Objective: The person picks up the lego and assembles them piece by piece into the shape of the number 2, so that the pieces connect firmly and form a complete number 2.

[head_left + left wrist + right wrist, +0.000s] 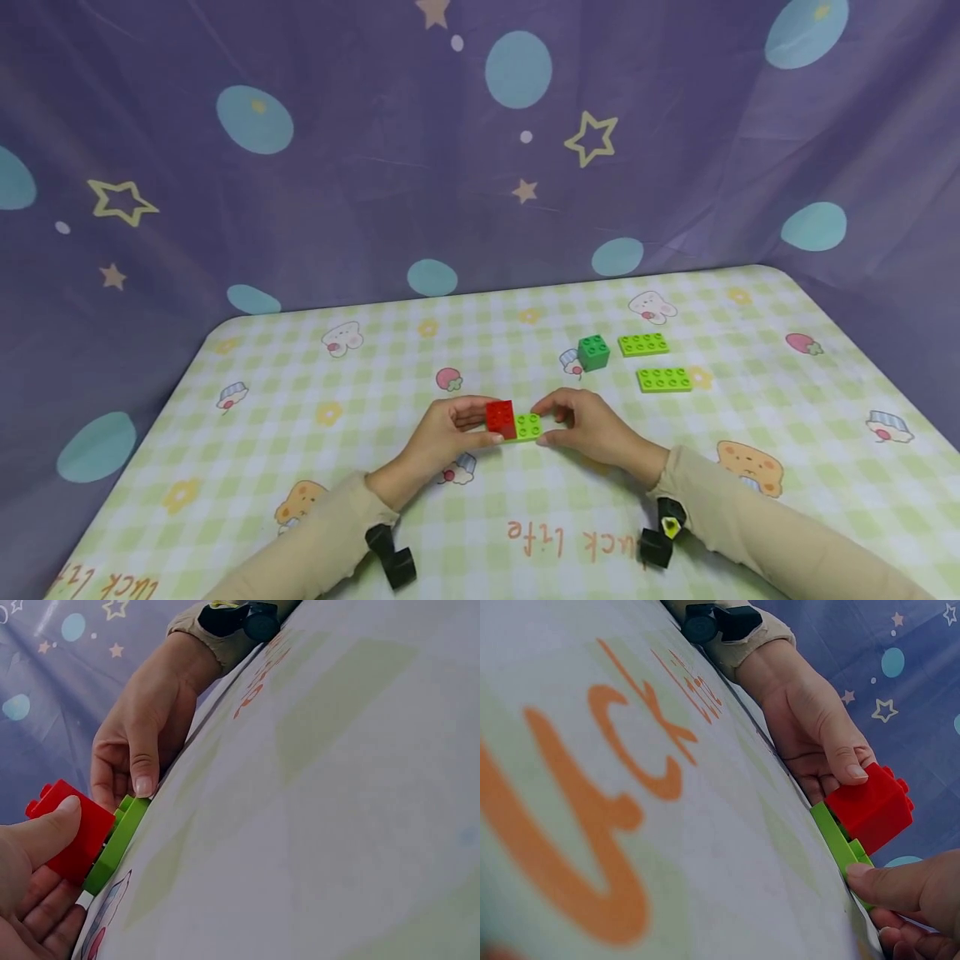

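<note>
A red toy building brick (500,419) sits on the left half of a flat light green brick (528,427), whose bare studs show on the right. My left hand (459,429) holds the red brick between thumb and fingers. At the other end, my right hand (588,423) pinches the light green brick. In the left wrist view the red brick (81,829) looks slightly tilted on the green one (120,844), with a thin gap between them. The right wrist view shows the left thumb on the red brick (874,806).
Behind my right hand stand a dark green square brick (593,352) and two flat light green bricks, one farther back (642,344) and one nearer (664,380). A checkered cloth (390,367) covers the table, and a purple patterned curtain (375,208) hangs behind.
</note>
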Demonstrator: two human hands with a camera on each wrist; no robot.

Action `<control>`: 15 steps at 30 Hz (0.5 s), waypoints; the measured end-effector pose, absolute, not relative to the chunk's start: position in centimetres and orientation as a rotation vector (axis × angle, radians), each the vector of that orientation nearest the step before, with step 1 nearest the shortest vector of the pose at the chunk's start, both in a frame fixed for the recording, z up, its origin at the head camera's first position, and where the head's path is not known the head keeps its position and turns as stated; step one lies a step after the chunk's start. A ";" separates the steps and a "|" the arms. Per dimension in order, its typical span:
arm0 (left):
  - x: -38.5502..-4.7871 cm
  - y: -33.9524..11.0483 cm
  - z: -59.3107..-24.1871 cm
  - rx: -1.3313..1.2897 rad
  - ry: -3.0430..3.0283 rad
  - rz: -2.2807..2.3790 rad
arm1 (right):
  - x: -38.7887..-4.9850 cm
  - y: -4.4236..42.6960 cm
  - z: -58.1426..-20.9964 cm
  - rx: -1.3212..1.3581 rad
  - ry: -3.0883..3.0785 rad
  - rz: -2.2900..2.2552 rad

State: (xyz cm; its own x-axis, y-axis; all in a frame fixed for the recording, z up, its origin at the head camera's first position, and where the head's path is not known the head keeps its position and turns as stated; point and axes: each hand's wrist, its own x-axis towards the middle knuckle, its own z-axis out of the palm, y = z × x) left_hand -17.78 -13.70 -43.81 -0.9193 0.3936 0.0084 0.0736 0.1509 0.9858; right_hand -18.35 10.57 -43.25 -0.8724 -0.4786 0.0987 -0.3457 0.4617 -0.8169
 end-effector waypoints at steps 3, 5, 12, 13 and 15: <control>-17.7 -13.7 -43.9 0.446 2.186 1.843 | -18.3 10.5 -43.4 -0.741 2.555 -1.380; -17.7 -13.6 -43.9 0.433 2.191 1.843 | -18.3 10.6 -43.5 -0.749 2.554 -1.381; -17.5 -13.4 -43.4 0.405 2.200 1.833 | -18.4 10.7 -43.6 -0.775 2.580 -1.398; -17.5 -13.4 -43.4 0.406 2.202 1.831 | -18.4 10.7 -43.5 -0.778 2.579 -1.402; -17.5 -13.4 -43.3 0.408 2.213 1.820 | -18.5 10.7 -43.6 -0.782 2.579 -1.403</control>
